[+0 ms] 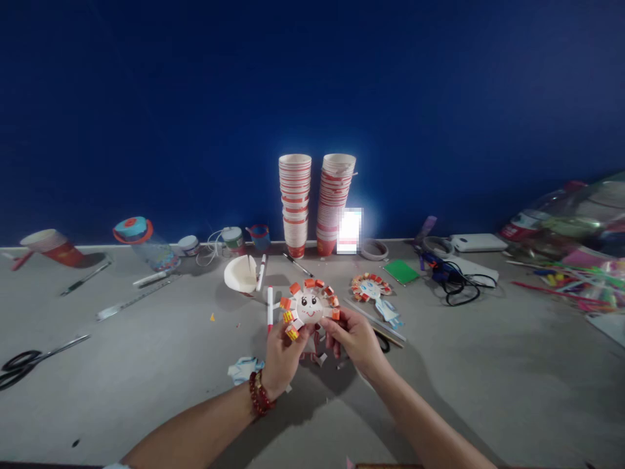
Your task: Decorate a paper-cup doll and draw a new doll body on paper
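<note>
Both hands hold up a paper-cup doll [310, 306] with a smiling drawn face and a ring of curled orange and red strips. My left hand [284, 355], with a beaded bracelet at the wrist, is closed on its lower left edge. My right hand [352, 337] pinches the lower right edge. Beneath the face hangs a small paper piece, partly hidden between the hands. A second paper doll [371, 288] with a blue drawn face lies to the right. One blue-outlined paper cutout [245, 369] rests beside my left wrist.
Two tall stacks of paper cups [295, 215] stand by the blue wall. Black scissors [29, 365] lie far left, near a steel ruler [131, 299]. A cut cup [240, 273], markers and a green pad [401, 272] lie beyond my hands. Cables [454, 277] and bottles are at right.
</note>
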Available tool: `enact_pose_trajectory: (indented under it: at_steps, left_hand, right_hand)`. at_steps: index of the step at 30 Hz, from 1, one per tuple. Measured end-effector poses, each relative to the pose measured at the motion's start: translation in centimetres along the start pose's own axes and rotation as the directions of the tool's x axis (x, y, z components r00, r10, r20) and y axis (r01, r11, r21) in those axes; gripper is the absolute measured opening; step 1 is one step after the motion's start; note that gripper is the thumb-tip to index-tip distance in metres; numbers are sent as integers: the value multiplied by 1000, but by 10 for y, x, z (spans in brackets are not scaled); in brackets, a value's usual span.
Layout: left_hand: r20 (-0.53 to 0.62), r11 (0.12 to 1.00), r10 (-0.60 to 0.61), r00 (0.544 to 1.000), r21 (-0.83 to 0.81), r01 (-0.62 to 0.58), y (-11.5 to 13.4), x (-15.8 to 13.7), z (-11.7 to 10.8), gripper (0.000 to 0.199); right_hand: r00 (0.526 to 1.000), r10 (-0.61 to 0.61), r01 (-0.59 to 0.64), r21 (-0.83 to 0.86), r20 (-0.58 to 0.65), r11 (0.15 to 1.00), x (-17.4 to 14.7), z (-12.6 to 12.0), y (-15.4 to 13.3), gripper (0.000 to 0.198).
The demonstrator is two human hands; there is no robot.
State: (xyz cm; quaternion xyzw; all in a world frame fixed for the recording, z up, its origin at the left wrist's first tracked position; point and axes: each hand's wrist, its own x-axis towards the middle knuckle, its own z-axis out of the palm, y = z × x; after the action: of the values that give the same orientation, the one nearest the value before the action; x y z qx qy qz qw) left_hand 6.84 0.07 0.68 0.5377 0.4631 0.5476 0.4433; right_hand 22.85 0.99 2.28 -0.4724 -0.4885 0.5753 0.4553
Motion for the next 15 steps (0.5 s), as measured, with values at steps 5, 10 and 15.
enact_pose_trajectory:
  at_steps: [5,10,15]
  left_hand:
    - [21,1000,-6,1000,-20,6,-4,-1,0,35]
    - [21,999,-16,1000,-46,17,-4,-3,1,34]
    - [38,995,-37,999,-92,40,-2,-2,3,33]
  right_hand:
    - [998,-17,16,-13,-53,1000,0,1,2,47]
    - [997,-22,21,-8,-78,1000,-1,2,2,47]
    - [994,-25,28,23,-105,999,-1,4,4,47]
